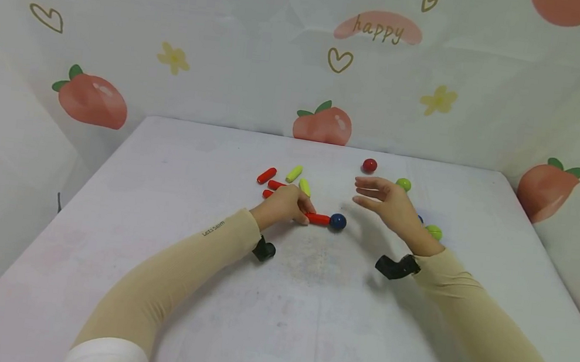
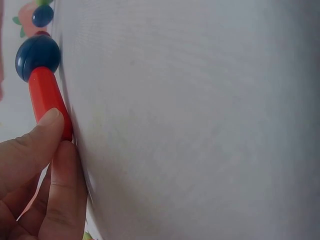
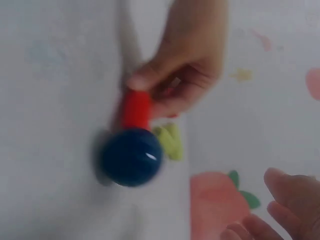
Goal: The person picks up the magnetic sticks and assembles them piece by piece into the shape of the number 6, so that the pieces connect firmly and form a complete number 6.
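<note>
My left hand (image 1: 285, 206) pinches a red stick (image 1: 319, 219) between thumb and fingers, low over the white table. At the stick's far end sits a dark blue ball (image 1: 338, 222), touching it; the left wrist view shows the red stick (image 2: 46, 95) end meeting the blue ball (image 2: 37, 56). My right hand (image 1: 395, 211) is raised to the right of the ball, its fingers extended and holding nothing. Past the right fingers is a red ball (image 1: 369, 166). A green ball (image 1: 403, 184) is partly hidden behind the right hand.
Loose red sticks (image 1: 266, 175) and yellow-green sticks (image 1: 294, 174) lie behind the left hand, some partly covered by it. Beside the right wrist are another green ball (image 1: 434, 232) and a mostly hidden blue ball (image 1: 421, 219). A patterned cloth (image 1: 247, 82) hangs behind the table (image 1: 286, 322).
</note>
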`<state>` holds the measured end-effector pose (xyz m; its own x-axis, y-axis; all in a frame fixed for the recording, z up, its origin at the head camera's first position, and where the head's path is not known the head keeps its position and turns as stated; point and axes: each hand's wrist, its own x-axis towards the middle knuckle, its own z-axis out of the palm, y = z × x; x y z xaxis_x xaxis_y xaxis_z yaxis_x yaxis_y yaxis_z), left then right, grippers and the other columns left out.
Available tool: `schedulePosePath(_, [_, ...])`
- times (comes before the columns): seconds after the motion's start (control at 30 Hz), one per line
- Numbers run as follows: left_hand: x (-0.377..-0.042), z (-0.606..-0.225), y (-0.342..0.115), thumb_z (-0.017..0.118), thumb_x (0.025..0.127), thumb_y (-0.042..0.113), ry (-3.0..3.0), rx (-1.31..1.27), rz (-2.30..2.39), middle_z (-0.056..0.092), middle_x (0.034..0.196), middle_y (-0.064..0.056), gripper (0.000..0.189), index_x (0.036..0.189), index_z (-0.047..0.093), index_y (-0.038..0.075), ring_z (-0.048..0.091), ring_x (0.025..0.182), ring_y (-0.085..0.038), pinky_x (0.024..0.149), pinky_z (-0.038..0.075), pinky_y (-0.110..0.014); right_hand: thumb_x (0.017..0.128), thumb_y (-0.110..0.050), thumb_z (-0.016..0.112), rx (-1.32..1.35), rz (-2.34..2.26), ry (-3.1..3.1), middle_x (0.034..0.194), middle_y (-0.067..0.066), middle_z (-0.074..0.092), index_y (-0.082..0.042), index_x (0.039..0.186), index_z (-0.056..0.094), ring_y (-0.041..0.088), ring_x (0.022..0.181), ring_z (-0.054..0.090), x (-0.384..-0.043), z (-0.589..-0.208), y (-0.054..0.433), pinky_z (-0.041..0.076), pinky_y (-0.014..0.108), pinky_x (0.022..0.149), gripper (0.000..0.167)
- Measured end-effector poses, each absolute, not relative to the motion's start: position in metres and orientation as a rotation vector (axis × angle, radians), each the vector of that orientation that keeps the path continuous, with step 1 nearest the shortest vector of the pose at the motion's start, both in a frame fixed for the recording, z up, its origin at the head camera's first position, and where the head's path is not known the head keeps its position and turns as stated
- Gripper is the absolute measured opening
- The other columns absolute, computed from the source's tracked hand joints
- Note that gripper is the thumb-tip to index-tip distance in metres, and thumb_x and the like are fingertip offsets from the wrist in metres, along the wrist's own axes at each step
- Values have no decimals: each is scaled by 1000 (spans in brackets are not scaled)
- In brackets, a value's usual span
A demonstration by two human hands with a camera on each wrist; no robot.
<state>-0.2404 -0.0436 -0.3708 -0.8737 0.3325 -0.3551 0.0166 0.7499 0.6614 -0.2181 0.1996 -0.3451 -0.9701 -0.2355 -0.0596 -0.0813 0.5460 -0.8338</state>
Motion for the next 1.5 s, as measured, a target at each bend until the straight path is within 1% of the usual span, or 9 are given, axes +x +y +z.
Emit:
schedulePosePath(0.17, [-241,-370,-45,79,81,14,2492,253,926,68,87,-2,22,103,76,15,57,88,-17,71,47,-23,92,-24,67,-279,-1495,2663,139,17,54,-4,136,52,30,127,53,-235,-329,205,40,48,107,50])
schedulePosePath(0.33, [-241,-370,-46,79,81,15,2500,251,910,67,87,-2,23,104,75,16,57,88,-17,71,46,-23,93,-22,66,-176,-1580,2654,142,17,50,-7,142,46,29,131,50,-257,-326,213,37,47,109,55])
schedulePosePath(0.5, [-241,-370,-46,79,81,15,2500,250,901,68,88,-2,23,104,76,16,57,88,-17,71,47,-23,92,-23,67,-64,-1648,2637,147,16,45,-9,145,42,27,136,44,-277,-331,217,35,48,110,60])
schedulePosePath(0.67, [-240,-370,-46,79,81,15,2502,241,900,67,89,-2,23,104,76,16,57,88,-17,72,47,-23,91,-18,68,-52,-1680,2674,148,22,41,-3,146,38,33,137,41,-295,-341,215,34,45,112,64])
schedulePosePath(0.8, [-240,-370,-45,79,81,15,2502,239,902,67,90,-2,23,104,76,16,57,88,-17,72,47,-23,91,-18,68,3,-1665,2688,149,23,39,-1,147,35,34,139,38,-305,-349,215,33,44,113,67])
schedulePosePath(0.9, [-239,-370,-45,79,81,15,2501,234,905,67,90,-1,23,104,76,16,57,89,-17,72,47,-23,92,-19,67,52,-1648,2674,151,22,36,-2,149,32,34,139,36,-310,-355,216,31,44,114,69])
schedulePosePath(1.1, [-239,-369,-44,79,81,15,2495,214,905,67,91,-1,24,104,76,16,57,91,-17,73,47,-23,91,-13,66,109,-1642,2668,148,27,38,2,148,33,38,138,37,-317,-365,212,29,43,115,68])
schedulePosePath(1.33, [-240,-370,-43,79,81,13,2491,251,930,68,90,-2,22,103,76,14,57,89,-17,71,47,-22,91,-14,67,223,-1578,2664,150,22,38,-7,151,32,35,139,37,-318,-369,210,27,44,116,70])
schedulePosePath(1.5, [-240,-370,-43,79,81,13,2498,271,936,68,89,-2,22,103,76,14,57,88,-17,71,46,-22,89,-12,69,221,-1560,2672,150,21,39,-7,150,33,34,137,40,-319,-375,213,30,42,114,70])
